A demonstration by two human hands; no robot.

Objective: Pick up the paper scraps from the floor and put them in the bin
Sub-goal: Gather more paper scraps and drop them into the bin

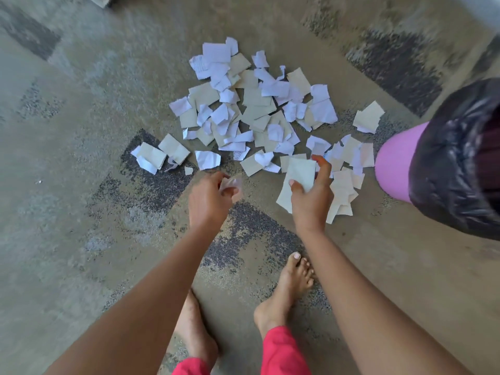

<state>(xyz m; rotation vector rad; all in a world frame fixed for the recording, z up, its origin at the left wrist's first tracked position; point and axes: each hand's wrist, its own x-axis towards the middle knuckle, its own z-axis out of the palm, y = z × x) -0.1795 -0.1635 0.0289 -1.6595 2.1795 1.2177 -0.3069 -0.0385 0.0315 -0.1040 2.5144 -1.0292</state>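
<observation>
Dozens of paper scraps point(251, 109), white and beige, lie in a loose pile on the grey patterned carpet point(81, 131) across the centre of the frame, with a small stray cluster point(159, 154) off at centre left. Step in hand: gathering, early on, most of the pile untouched.

Left hand point(209, 197), just left of centre, fingers curled shut around a small crumpled white scrap point(230, 183), held just below the pile's near edge. Right hand point(311, 196), just right of centre, thumb and fingers pinching a larger beige sheet point(299, 174), index finger raised; more beige pieces point(342, 188) sit under and beside it. Whether either hand is clear of the floor cannot be told from this angle.

Bin point(392, 169) at right edge, pink body with a black liner point(446, 171), mouth open toward the camera, just beside the pile's right end. Bare feet and red trouser hems at bottom centre.

Next move, as a judgement: either grab more pieces or swing both hands right and release over the liner opening; light scraps may flutter and miss.
</observation>
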